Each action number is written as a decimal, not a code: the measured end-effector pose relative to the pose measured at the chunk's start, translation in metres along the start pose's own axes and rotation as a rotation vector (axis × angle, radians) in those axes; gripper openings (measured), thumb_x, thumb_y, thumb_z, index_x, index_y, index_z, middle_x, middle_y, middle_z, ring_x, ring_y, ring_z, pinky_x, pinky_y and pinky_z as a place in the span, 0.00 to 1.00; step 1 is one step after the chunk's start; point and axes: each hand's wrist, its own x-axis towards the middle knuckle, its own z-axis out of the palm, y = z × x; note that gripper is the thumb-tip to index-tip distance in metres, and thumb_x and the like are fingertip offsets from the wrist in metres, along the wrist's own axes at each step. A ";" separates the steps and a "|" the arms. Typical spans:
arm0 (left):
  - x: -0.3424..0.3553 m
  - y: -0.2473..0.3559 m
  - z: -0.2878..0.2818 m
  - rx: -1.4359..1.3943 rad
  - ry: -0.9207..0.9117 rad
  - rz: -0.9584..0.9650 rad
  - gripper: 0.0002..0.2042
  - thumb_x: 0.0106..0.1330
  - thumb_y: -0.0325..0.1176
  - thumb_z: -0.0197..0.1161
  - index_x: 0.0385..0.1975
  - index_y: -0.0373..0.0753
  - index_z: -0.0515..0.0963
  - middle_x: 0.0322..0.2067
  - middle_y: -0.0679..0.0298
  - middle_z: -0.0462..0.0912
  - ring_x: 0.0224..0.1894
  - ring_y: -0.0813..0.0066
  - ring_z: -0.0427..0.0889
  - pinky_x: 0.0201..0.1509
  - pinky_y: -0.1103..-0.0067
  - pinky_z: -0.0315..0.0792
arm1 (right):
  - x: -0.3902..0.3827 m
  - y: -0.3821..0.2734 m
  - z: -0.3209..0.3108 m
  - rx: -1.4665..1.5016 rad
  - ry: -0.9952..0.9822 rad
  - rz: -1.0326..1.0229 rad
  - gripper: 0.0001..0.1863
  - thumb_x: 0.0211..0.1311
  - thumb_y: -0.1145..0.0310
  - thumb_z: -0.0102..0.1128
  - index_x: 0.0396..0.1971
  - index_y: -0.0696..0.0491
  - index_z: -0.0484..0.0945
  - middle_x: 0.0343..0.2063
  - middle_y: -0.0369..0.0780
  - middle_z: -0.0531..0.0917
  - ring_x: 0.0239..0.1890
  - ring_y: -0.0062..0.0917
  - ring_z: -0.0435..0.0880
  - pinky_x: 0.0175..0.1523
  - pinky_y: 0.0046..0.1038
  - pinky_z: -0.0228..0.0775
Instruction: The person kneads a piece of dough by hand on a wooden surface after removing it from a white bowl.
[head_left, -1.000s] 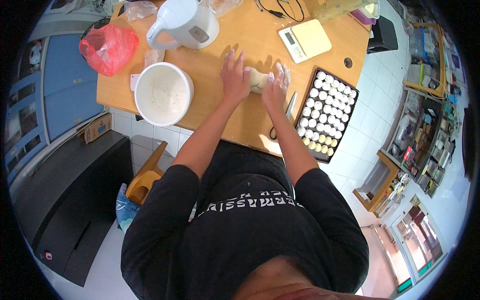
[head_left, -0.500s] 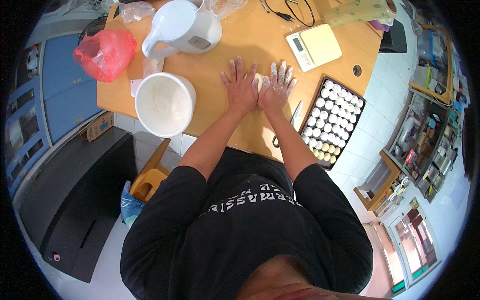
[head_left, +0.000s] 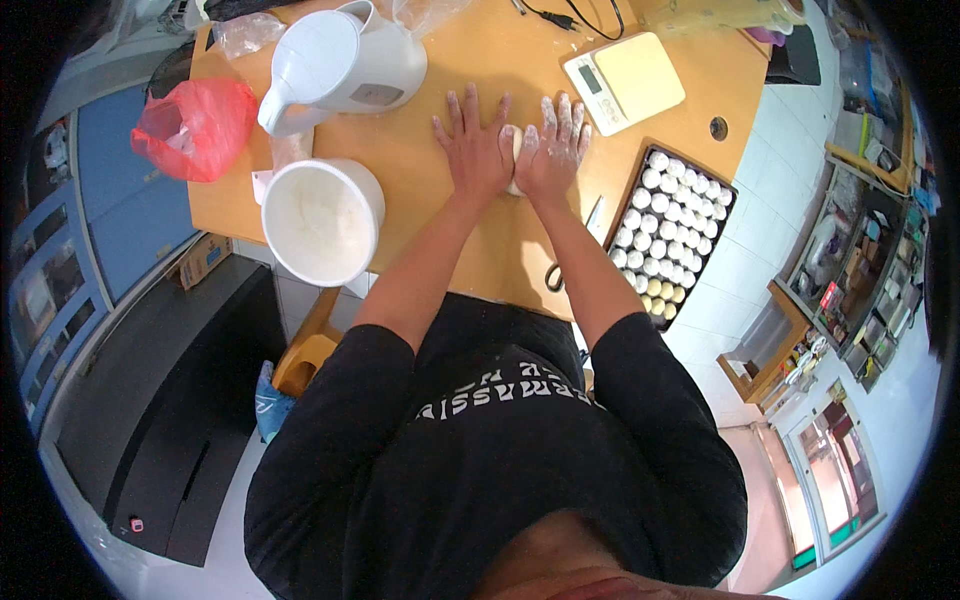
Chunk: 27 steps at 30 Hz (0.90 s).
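Pale dough (head_left: 513, 160) lies under both flat, unclenched hands, left hand (head_left: 475, 150) and right hand (head_left: 553, 152); the dark tray (head_left: 612, 232) looks nearly full of dough balls (head_left: 668, 225).

Counts: 2 hands, left (head_left: 476, 150) and right (head_left: 551, 150), on 1 counter (head_left: 420, 190). 1 dough piece (head_left: 513, 150) between them. 1 white bucket (head_left: 322, 220), 1 jug (head_left: 340, 65), 1 scale (head_left: 625, 80), 1 red bag (head_left: 195, 125), 1 scissors (head_left: 556, 277). 1 tray (head_left: 668, 232) of dough balls, roughly 40, exact count unclear.
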 end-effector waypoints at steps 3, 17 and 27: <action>0.003 -0.002 0.001 0.024 0.069 0.033 0.24 0.75 0.45 0.52 0.70 0.55 0.73 0.75 0.49 0.61 0.79 0.42 0.53 0.77 0.37 0.36 | 0.002 0.003 -0.001 -0.012 -0.007 -0.020 0.32 0.71 0.60 0.54 0.72 0.56 0.66 0.74 0.53 0.64 0.79 0.52 0.55 0.80 0.55 0.41; -0.045 0.003 -0.047 -0.946 -0.158 -0.356 0.25 0.71 0.28 0.59 0.69 0.37 0.71 0.65 0.48 0.75 0.67 0.56 0.74 0.72 0.66 0.66 | -0.055 -0.025 -0.076 0.556 -0.278 0.542 0.32 0.68 0.69 0.52 0.72 0.57 0.66 0.70 0.56 0.69 0.73 0.51 0.67 0.77 0.45 0.54; -0.105 0.009 -0.050 -1.566 -0.124 -0.550 0.37 0.80 0.41 0.54 0.81 0.43 0.42 0.71 0.52 0.70 0.73 0.59 0.68 0.73 0.58 0.64 | -0.139 -0.017 -0.053 0.380 -0.265 0.112 0.26 0.72 0.71 0.48 0.69 0.57 0.69 0.62 0.54 0.79 0.66 0.50 0.77 0.72 0.48 0.63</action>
